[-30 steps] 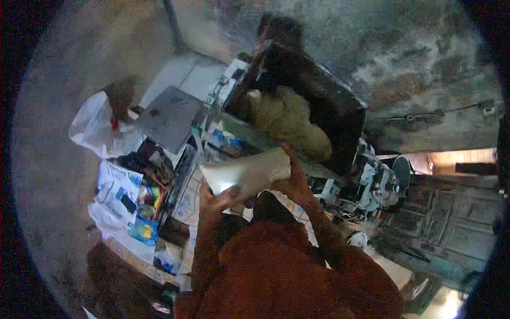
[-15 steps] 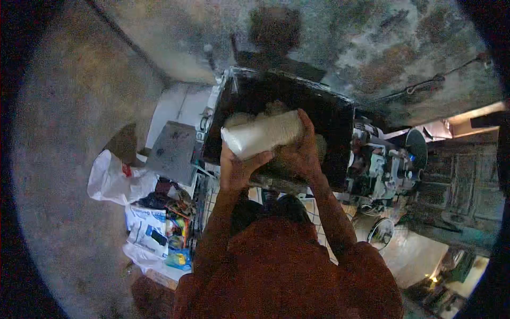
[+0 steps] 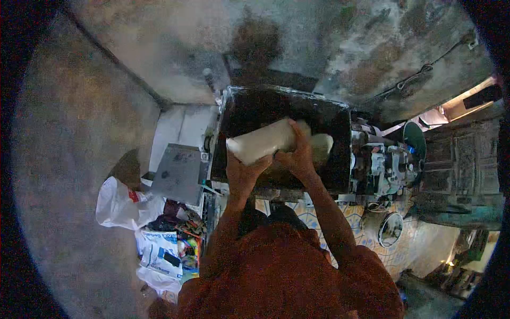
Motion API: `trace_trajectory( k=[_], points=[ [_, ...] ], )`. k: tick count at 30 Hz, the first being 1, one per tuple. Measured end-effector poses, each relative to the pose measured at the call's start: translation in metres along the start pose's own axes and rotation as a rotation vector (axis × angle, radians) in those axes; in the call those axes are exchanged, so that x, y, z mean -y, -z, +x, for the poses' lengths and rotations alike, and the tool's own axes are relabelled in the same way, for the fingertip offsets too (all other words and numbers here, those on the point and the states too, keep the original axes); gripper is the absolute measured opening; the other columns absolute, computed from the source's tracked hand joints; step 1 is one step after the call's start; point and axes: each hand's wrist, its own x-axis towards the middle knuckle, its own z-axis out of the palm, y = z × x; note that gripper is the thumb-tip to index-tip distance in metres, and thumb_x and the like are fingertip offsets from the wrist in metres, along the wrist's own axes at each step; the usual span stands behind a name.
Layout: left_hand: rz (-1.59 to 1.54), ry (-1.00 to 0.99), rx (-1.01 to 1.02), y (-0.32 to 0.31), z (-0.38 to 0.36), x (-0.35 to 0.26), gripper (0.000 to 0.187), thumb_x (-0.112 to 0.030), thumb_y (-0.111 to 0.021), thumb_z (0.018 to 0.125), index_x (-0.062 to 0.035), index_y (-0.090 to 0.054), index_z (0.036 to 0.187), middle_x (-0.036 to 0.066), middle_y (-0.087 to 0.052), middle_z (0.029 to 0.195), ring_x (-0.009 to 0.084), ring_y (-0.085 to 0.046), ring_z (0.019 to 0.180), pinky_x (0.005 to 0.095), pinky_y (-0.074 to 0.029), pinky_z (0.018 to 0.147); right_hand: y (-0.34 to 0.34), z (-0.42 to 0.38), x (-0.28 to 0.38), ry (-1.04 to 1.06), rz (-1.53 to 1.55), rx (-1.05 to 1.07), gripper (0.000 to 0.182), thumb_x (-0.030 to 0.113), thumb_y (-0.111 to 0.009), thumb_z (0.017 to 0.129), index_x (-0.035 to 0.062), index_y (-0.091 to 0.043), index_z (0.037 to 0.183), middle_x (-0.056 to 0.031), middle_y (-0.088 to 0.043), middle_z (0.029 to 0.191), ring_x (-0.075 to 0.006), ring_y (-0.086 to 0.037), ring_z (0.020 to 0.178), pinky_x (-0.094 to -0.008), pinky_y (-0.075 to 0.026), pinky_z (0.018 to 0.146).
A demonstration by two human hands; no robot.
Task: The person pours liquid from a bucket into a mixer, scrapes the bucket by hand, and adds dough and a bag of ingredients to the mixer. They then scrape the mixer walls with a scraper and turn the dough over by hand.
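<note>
A pale, cream-white oblong block (image 3: 263, 142) with a smooth, slightly shiny surface is held between my two hands, tilted up to the right. My left hand (image 3: 245, 173) wraps its near lower side at the left end. Around the right end curls my right hand (image 3: 300, 157), fingers reaching over the top corner. Both hands are over a large open box (image 3: 287, 91) with a dark inside and a worn light rim. Another pale rounded thing (image 3: 322, 144) shows in the box just right of my right hand. The undersides of the fingers are hidden.
Left of the box lie a flat grey panel (image 3: 176, 173), a white plastic bag (image 3: 117, 204) and a printed blue-and-white sack (image 3: 161, 252). Machinery (image 3: 382, 165) stands close on the right, with a round pan-like object (image 3: 390, 229) below it. A concrete wall (image 3: 319, 42) rises behind.
The view has shifted, so the box sits slightly lower. Both hands still hold the block, and the pale thing right of my right hand shows more clearly.
</note>
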Motion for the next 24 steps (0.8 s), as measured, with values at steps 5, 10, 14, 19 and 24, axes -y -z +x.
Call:
trace_trajectory(
  k=[5, 10, 14, 19, 24],
  points=[
    [0.044, 0.043, -0.045, 0.003, 0.003, 0.013, 0.074, -0.021, -0.085, 0.065, -0.0014, -0.045, 0.123, 0.013, -0.061, 0.111, 0.0212, -0.062, 0.096, 0.0342, -0.051, 0.083, -0.001, 0.004, 0.005, -0.330, 0.079, 0.116, 0.070, 0.006, -0.066, 0.069, 0.0096, -0.044, 0.135, -0.0179, -0.059, 0.118, -0.0273, -0.060, 0.102, -0.0385, -0.050, 0.085],
    [-0.181, 0.015, 0.102, 0.006, 0.016, 0.027, 0.068, -0.013, -0.083, 0.069, -0.0026, -0.045, 0.124, 0.012, -0.059, 0.116, 0.0223, -0.060, 0.104, 0.0354, -0.050, 0.088, 0.011, 0.013, 0.017, -0.304, 0.130, 0.047, 0.061, 0.004, -0.064, 0.072, 0.0106, -0.051, 0.132, -0.0150, -0.061, 0.117, -0.0211, -0.061, 0.098, -0.0355, -0.052, 0.082],
    [-0.457, 0.056, 0.265, 0.013, 0.023, 0.018, 0.063, -0.005, -0.079, 0.074, -0.0030, -0.043, 0.127, 0.012, -0.056, 0.120, 0.0245, -0.057, 0.109, 0.0410, -0.052, 0.093, 0.022, 0.012, -0.025, -0.056, 0.087, 0.023, 0.058, 0.002, -0.064, 0.074, 0.0105, -0.054, 0.130, -0.0124, -0.061, 0.119, -0.0188, -0.061, 0.098, -0.0326, -0.052, 0.082],
    [-0.750, 0.346, 0.430, 0.017, 0.042, 0.042, 0.060, -0.001, -0.072, 0.080, -0.0044, -0.042, 0.132, 0.010, -0.055, 0.122, 0.0235, -0.056, 0.111, 0.0457, -0.052, 0.091, 0.045, 0.009, -0.026, -0.217, 0.410, 0.097, 0.054, -0.002, -0.057, 0.077, 0.0055, -0.054, 0.131, -0.0092, -0.058, 0.126, -0.0156, -0.059, 0.103, -0.0309, -0.050, 0.083],
    [-0.352, 0.112, 0.409, 0.001, 0.055, 0.035, 0.054, -0.004, -0.078, 0.074, -0.0035, -0.052, 0.122, 0.005, -0.061, 0.113, 0.0155, -0.060, 0.102, 0.0315, -0.050, 0.088, 0.057, 0.019, -0.043, -0.046, 0.465, 0.028, 0.064, -0.011, -0.050, 0.077, 0.0050, -0.043, 0.139, -0.0105, -0.047, 0.138, -0.0201, -0.050, 0.119, -0.0332, -0.044, 0.097]
  ],
)
